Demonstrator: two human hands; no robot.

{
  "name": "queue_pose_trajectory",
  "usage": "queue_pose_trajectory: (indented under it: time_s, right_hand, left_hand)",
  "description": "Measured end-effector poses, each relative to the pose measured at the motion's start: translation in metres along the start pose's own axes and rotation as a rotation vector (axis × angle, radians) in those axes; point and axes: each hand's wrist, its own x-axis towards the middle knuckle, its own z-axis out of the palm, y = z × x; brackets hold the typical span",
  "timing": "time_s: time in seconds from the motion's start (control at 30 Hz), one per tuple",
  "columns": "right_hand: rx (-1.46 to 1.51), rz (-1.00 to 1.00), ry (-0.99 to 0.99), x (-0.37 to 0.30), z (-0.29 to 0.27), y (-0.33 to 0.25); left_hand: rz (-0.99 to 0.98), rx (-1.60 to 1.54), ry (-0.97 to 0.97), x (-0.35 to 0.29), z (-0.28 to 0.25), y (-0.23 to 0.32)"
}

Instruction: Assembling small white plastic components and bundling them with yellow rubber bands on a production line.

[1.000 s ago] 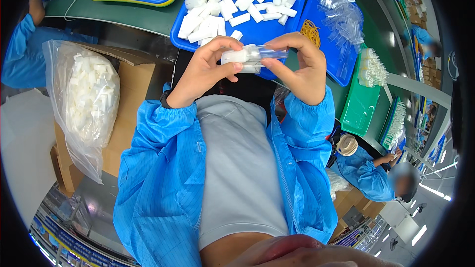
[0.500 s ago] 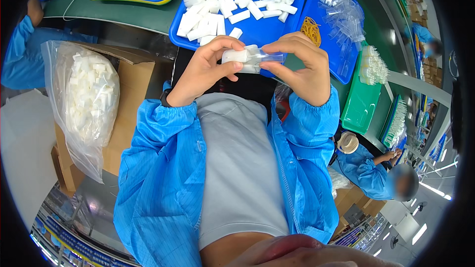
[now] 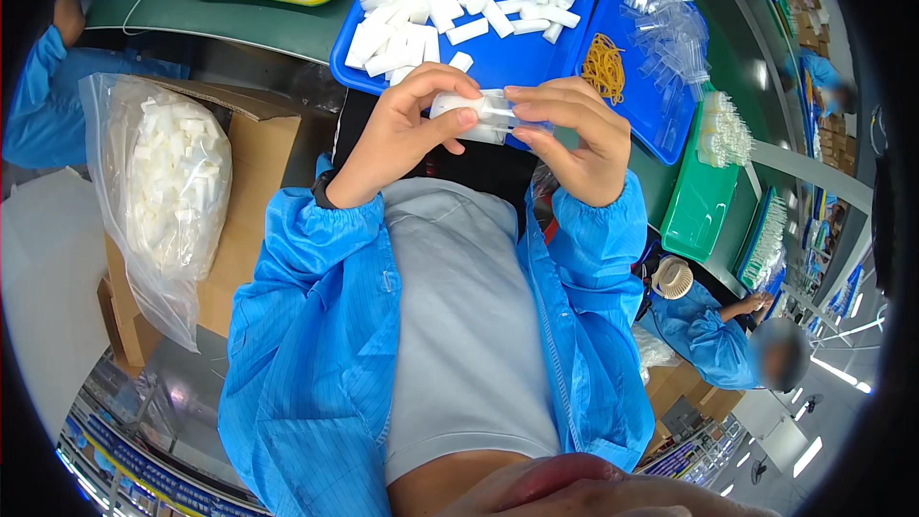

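Note:
Above my lap, in front of my chest, both hands meet. My left hand (image 3: 400,134) is closed, with thumb and fingers pinching a white plastic piece (image 3: 444,105). From the right, the fingers of my right hand (image 3: 586,139) grip a clear plastic tube (image 3: 528,124), which lies end-on against the white piece. How far one sits inside the other I cannot make out, as my fingers cover part of the joint. Just beyond my hands, a blue tray (image 3: 352,77) bears a heap of white plastic pieces (image 3: 466,31).
At right, a second blue tray (image 3: 661,134) holds clear tubes (image 3: 665,29) and yellow rubber bands (image 3: 603,69). A green tray (image 3: 697,215) with white bristly parts (image 3: 723,134) stands beside it. At left, a bag of white pieces (image 3: 177,182) rests on a cardboard box (image 3: 254,158). Co-workers sit on both sides.
My right hand has shifted slightly left, bringing the clear tube closer to my left hand; its fingers now cover more of the tube. My left hand keeps its pinch.

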Motion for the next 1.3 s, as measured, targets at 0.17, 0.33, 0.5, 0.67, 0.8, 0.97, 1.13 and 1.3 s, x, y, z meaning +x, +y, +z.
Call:
queue_pose_trajectory:
  time_s: [0.17,0.33,0.5,0.67,0.8,0.97,1.13,1.3]
  right_hand:
    - [0.06,-0.026,0.091,-0.012,0.007,0.009]
    - [0.028,-0.075,0.017,-0.005,0.004,0.01]
    - [-0.22,-0.152,-0.065,0.002,-0.009,0.01]
    - [-0.3,-0.13,-0.024,0.002,-0.008,0.01]
    - [-0.299,-0.193,0.015,0.004,-0.004,0.01]
    - [-0.28,-0.248,-0.035,0.006,0.005,0.006]
    - [-0.243,-0.249,0.005,0.007,0.014,0.005]
    - [-0.127,-0.188,-0.145,0.005,0.007,0.008]
  left_hand:
    - [0.149,0.211,0.008,0.0,0.006,0.0]
    - [-0.006,0.167,-0.022,0.002,0.001,0.002]
    - [-0.091,0.019,0.008,0.0,-0.007,0.012]
    - [-0.176,-0.318,0.019,0.003,-0.026,0.016]
    - [-0.15,-0.349,-0.045,0.001,-0.035,0.007]
    - [-0.209,-0.475,-0.044,-0.003,-0.025,-0.011]
    - [-0.326,-0.822,-0.166,-0.003,-0.023,-0.024]
    - [-0.297,-0.535,-0.102,0.001,-0.022,-0.008]
